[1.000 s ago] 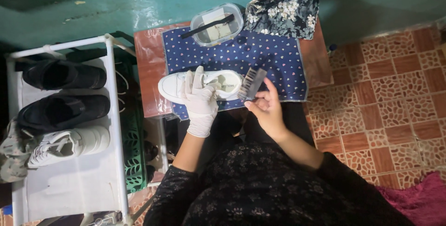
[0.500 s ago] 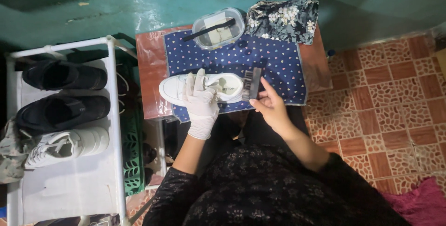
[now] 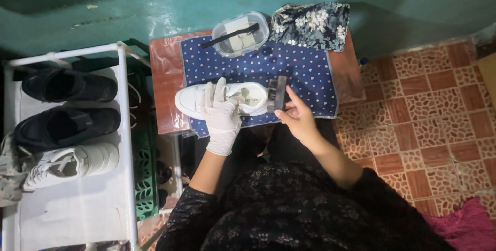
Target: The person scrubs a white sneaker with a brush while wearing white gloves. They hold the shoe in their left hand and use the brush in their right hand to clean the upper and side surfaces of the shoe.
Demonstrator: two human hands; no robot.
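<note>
A white sneaker (image 3: 191, 99) lies on its side on a blue dotted cloth (image 3: 305, 70) spread over a small brown table (image 3: 164, 83). My left hand (image 3: 222, 111), in a white glove, presses down on the middle of the sneaker and grips it. My right hand (image 3: 296, 119), bare, holds a dark brush (image 3: 279, 93) against the sneaker's heel end.
A clear plastic tub (image 3: 241, 34) with a thin dark brush across it stands at the table's back, beside a folded floral cloth (image 3: 310, 24). On the left, a white shoe rack (image 3: 124, 127) holds two black shoes (image 3: 67, 85) and a white sneaker (image 3: 72, 163). Patterned floor tiles (image 3: 429, 106) lie to the right.
The right hand has turned the brush more upright and brought it in against the sneaker's heel. The left hand stays pressed on the shoe.
</note>
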